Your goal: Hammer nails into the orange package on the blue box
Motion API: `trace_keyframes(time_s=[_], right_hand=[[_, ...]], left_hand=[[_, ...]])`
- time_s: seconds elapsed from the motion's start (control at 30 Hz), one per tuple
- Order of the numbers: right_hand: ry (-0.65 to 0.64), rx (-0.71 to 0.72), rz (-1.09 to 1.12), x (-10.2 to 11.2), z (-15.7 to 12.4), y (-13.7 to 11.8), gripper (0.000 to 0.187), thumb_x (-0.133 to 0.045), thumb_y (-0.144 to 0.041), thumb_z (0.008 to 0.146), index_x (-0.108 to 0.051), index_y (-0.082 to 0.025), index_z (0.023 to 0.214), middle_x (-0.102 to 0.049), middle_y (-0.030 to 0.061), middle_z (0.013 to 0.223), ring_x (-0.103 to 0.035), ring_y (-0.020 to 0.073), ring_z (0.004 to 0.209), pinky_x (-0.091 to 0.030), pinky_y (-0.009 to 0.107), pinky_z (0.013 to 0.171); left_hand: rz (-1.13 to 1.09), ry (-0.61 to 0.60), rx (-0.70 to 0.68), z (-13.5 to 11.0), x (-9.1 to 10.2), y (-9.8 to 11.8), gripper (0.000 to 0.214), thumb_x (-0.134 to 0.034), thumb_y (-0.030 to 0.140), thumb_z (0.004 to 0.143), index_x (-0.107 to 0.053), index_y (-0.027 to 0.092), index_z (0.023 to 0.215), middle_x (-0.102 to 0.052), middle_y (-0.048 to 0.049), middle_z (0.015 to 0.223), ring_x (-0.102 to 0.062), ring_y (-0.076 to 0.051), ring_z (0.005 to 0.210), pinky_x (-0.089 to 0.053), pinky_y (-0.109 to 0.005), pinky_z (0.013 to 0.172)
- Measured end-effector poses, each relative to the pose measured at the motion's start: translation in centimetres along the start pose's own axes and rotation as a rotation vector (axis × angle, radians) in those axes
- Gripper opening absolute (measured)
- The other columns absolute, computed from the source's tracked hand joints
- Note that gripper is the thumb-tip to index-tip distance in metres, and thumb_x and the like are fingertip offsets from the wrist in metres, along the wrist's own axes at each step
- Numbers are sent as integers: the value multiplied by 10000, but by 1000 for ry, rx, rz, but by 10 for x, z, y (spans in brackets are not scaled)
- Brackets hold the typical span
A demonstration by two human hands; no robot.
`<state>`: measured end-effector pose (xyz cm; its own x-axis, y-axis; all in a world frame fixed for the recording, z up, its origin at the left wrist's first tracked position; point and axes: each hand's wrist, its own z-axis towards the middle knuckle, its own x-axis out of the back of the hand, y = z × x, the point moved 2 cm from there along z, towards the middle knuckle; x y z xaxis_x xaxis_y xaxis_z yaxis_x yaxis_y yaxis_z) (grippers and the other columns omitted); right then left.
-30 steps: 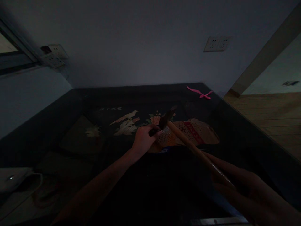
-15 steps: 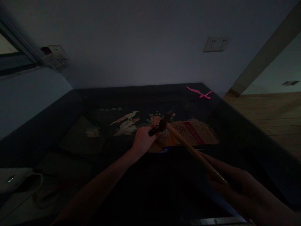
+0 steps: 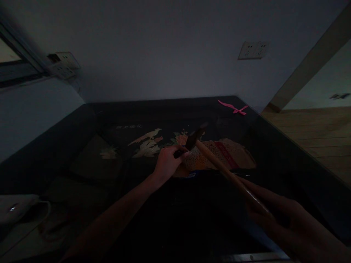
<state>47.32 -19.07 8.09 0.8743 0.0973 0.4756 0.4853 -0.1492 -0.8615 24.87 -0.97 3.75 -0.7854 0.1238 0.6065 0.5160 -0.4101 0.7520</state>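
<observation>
My right hand (image 3: 279, 213) is wrapped round the long wooden handle of a hammer (image 3: 229, 175). The dark hammer head is over the fingers of my left hand (image 3: 166, 164), close to a short dark-handled tool (image 3: 178, 153) gripped there. The tool's lower end is hidden, so its kind cannot be told. Beneath both lies a flat tan sheet (image 3: 212, 155) with many small holes and a red printed band. A blue label (image 3: 192, 175) shows at its near edge.
The dark tabletop (image 3: 164, 215) bears a bird-and-flower picture (image 3: 146, 140). A pink ribbon (image 3: 236, 109) lies at the far right corner, and a thin shiny piece (image 3: 242, 174) near the sheet. At left is a white device (image 3: 16, 208) with a cable. Wall sockets (image 3: 252, 50) are behind.
The hammer has shifted slightly to the right, its head a little farther from my left fingers, and my right hand has moved slightly with it. My left hand and the sheet stay almost in place.
</observation>
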Motion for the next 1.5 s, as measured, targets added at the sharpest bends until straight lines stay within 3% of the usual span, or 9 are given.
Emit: trace_keyframes(time_s=[0.2,0.43,0.6,0.77,1.0,1.13,1.3,1.4,1.5], right_hand=[[-47,-22,36,-2,-1,-2,543,-610,-370,867,-491,-354,1396,-597,33,1366,-587,304,1198,-470,421,975],[102,-7,114,-2,-5,-7,528,-668,-381,806,-577,-358,1325,-662,21,1287,-606,317,1173,-457,427,996],[-36,-75,76,-2,-5,2,555,-630,-425,848,-509,-356,1385,-598,37,1366,-578,321,1206,-451,447,996],[40,-34,109,-2,-5,1,560,-626,-424,854,-488,-368,1394,-598,15,1368,-511,308,1272,-428,417,1021],[-36,-104,40,-3,-3,-1,598,-616,-436,855,-458,-330,1422,-581,48,1386,-559,320,1225,-478,423,969],[-10,-118,61,-1,-4,8,637,-589,-479,867,-394,-332,1455,-560,43,1412,-533,303,1256,-425,415,1018],[-39,-144,55,-4,-3,11,618,-629,-462,840,-464,-335,1422,-561,56,1411,-539,326,1248,-399,487,1033],[43,-144,173,-8,-5,1,590,-644,-471,824,-522,-332,1385,-618,54,1349,-545,328,1240,-416,468,1030],[205,-172,275,-10,-9,-3,592,-722,-485,741,-617,-328,1303,-694,62,1223,-617,321,1139,-511,397,945]], left_hand=[[11,-20,4,1,-1,-2,107,-669,153,782,-719,196,867,-748,-11,864,-691,-193,809,-509,-284,730],[-13,-14,-4,1,0,1,68,-660,213,818,-723,201,842,-746,-2,834,-689,-170,747,-519,-274,729],[26,11,14,1,1,2,102,-689,149,771,-727,198,851,-749,-11,845,-694,-185,779,-522,-283,727],[-24,0,-6,1,-1,1,71,-667,188,808,-726,204,846,-747,5,820,-689,-164,740,-528,-273,728],[19,14,14,1,0,2,102,-688,164,776,-733,205,858,-752,-6,847,-696,-186,800,-525,-282,751],[-13,8,3,1,0,0,76,-672,205,806,-727,207,858,-750,0,842,-693,-170,782,-524,-269,747],[23,-1,37,1,0,1,103,-681,157,778,-729,206,854,-750,2,839,-692,-180,781,-524,-277,736],[-4,4,17,1,2,2,87,-674,166,787,-727,205,843,-750,-1,842,-695,-185,791,-530,-289,746],[-51,-27,-19,2,5,1,70,-667,194,801,-712,198,854,-748,-14,866,-696,-182,803,-537,-305,759]])
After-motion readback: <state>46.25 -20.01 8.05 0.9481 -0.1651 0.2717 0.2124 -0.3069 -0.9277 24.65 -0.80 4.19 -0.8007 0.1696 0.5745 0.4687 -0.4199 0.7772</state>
